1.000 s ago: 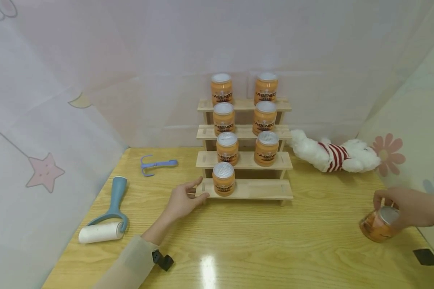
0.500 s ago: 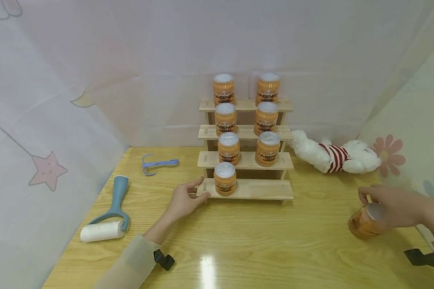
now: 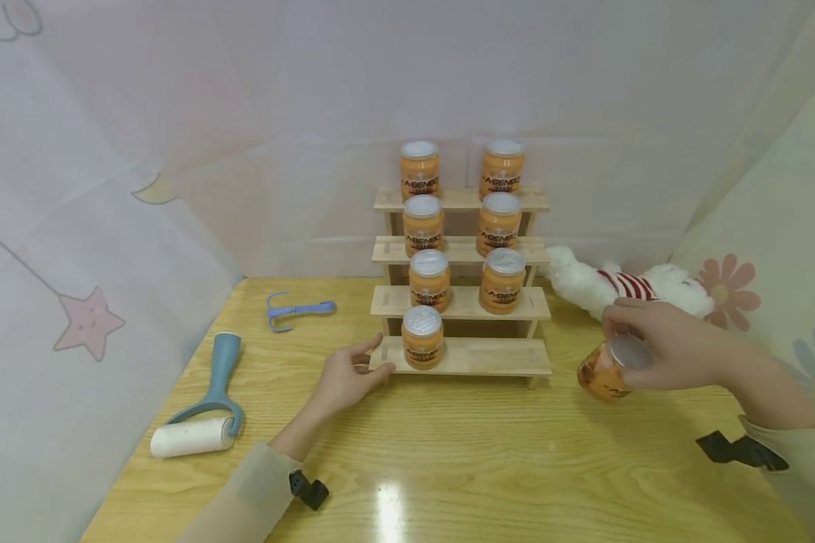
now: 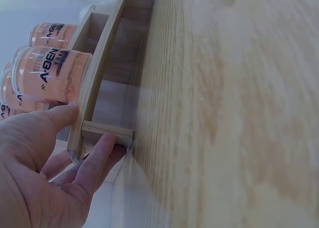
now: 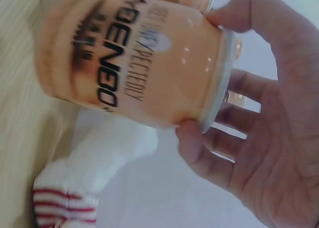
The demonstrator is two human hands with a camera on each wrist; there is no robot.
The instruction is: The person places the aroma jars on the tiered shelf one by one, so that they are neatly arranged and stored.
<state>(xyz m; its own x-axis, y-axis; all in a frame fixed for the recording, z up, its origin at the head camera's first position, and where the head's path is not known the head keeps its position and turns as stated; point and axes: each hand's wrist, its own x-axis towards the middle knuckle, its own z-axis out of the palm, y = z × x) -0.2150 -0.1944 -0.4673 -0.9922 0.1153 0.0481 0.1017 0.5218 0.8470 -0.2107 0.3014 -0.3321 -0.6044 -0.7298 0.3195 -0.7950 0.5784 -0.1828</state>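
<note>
An orange can (image 3: 601, 375) with a silver lid and dark lettering is in my right hand (image 3: 686, 347), tilted, above the table to the right of the wooden step shelf (image 3: 496, 360). In the right wrist view, thumb and fingertips grip this can (image 5: 149, 63) around its lid end. My left hand (image 3: 345, 379) holds the left end of the shelf's lowest step. The left wrist view has the thumb on top of that board and fingers against its end support (image 4: 107, 133). One matching can (image 3: 422, 347) stands at the left of the lowest step.
Each of the three upper steps bears two matching cans, such as one can (image 3: 502, 286) on the right. A white plush toy (image 3: 577, 283) in red stripes lies behind my right hand. At left are a lint roller (image 3: 193, 436) and a purple three-pronged tool (image 3: 302, 308).
My right hand has carried the can leftward and farther back, from the table's right side toward the shelf. My left hand has kept its place at the shelf end.
</note>
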